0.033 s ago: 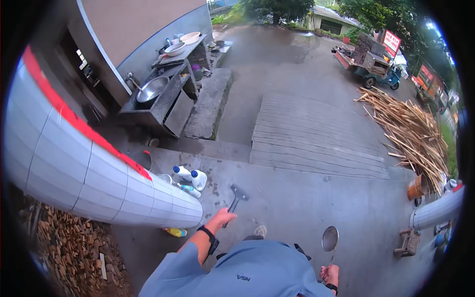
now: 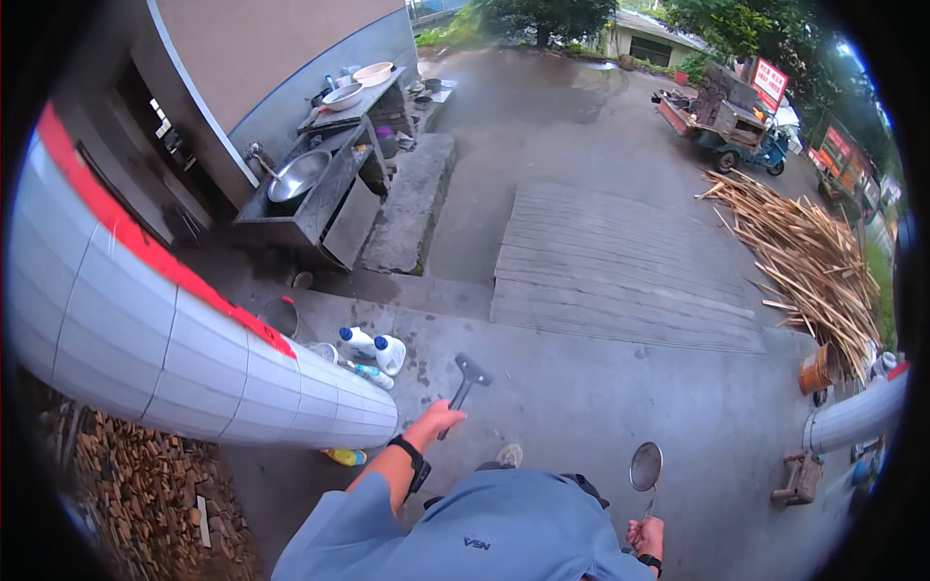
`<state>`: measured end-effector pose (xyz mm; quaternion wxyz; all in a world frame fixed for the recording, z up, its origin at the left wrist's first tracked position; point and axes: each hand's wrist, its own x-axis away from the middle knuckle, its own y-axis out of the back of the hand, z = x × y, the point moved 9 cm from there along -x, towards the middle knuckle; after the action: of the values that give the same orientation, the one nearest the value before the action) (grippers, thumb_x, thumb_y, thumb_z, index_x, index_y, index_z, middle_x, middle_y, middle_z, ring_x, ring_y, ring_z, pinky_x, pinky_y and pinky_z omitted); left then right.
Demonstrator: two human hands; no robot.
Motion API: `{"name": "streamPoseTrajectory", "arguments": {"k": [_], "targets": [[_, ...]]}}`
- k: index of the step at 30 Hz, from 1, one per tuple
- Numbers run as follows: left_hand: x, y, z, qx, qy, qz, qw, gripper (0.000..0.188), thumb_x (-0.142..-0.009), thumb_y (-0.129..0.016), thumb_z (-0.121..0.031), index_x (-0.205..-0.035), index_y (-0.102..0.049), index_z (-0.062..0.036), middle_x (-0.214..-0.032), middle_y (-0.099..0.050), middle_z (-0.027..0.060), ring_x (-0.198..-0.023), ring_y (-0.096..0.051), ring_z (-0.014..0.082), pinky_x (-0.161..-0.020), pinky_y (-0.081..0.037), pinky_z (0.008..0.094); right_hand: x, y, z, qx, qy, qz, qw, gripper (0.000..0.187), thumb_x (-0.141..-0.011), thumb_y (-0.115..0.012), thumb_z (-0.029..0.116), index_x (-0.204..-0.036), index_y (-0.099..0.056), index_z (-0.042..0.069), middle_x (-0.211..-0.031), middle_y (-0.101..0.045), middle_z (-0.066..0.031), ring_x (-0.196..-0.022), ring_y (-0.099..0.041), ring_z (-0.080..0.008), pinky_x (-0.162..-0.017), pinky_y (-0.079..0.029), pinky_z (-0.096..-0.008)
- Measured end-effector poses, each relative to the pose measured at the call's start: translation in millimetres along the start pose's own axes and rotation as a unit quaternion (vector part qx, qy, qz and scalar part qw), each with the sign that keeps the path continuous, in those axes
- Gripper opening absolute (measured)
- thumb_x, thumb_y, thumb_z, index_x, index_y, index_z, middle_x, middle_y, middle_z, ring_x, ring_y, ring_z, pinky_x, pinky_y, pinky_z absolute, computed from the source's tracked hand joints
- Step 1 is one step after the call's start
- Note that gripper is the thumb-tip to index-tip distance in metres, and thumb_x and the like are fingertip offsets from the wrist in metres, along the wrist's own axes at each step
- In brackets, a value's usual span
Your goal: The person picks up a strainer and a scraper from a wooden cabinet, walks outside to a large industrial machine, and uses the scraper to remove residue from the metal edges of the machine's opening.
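Note:
My left hand (image 2: 441,420) is wrapped round the handle of a dark grey hand tool with a wide T-shaped head (image 2: 473,369), probably a scraper. It is held out in front of me over the concrete. Lower right, my right hand (image 2: 646,535) grips the thin handle of a round mesh strainer (image 2: 646,466), whose head points away from me. Left of the T-headed tool, two white jugs with blue caps (image 2: 390,354) and a teal bottle (image 2: 374,376) stand or lie by the tiled pillar (image 2: 262,363). A yellow bottle (image 2: 346,456) lies at the pillar's near side.
A concrete sink counter holds a metal basin (image 2: 299,176) at the left. A ridged ramp (image 2: 620,271) slopes away ahead. To the right are piled wood strips (image 2: 804,252), a rusty bucket (image 2: 819,369) and a small wooden stool (image 2: 798,480). Chopped firewood (image 2: 145,494) is stacked lower left.
The T-headed tool in my left hand has shifted slightly up and to the right. My right hand and the strainer look unmoved.

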<state>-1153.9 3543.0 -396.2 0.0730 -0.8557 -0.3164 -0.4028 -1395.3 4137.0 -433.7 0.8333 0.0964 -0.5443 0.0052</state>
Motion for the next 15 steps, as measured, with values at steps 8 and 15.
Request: {"name": "streamPoseTrajectory", "arguments": {"k": [8,15], "targets": [[-100,7,-104,0.024,-0.019,-0.045,0.999,0.020,-0.077,-0.067,-0.023,-0.072,-0.054,-0.0097,-0.060,-0.048,0.0005,-0.047,-0.046,0.0143,-0.042,-0.035,0.0324,-135,-53,120,0.029,-0.054,0.047,0.997,0.019,-0.076,-0.032,0.001,-0.080,-0.050,-0.006,-0.061,-0.049,-0.0136,-0.044,-0.045,-0.0187,-0.039,-0.040,-0.0281],[-139,-22,-101,0.130,0.109,-0.084,0.982,0.019,-0.078,-0.068,-0.021,-0.072,-0.054,-0.0097,-0.057,-0.048,0.0004,-0.046,-0.046,0.0141,-0.042,-0.039,0.0308,-202,-156,284,0.077,-0.168,0.052,0.981,0.012,-0.073,-0.035,-0.002,-0.079,-0.045,-0.001,-0.061,-0.049,-0.0141,-0.043,-0.044,-0.0197,-0.037,-0.040,-0.0310]]}}
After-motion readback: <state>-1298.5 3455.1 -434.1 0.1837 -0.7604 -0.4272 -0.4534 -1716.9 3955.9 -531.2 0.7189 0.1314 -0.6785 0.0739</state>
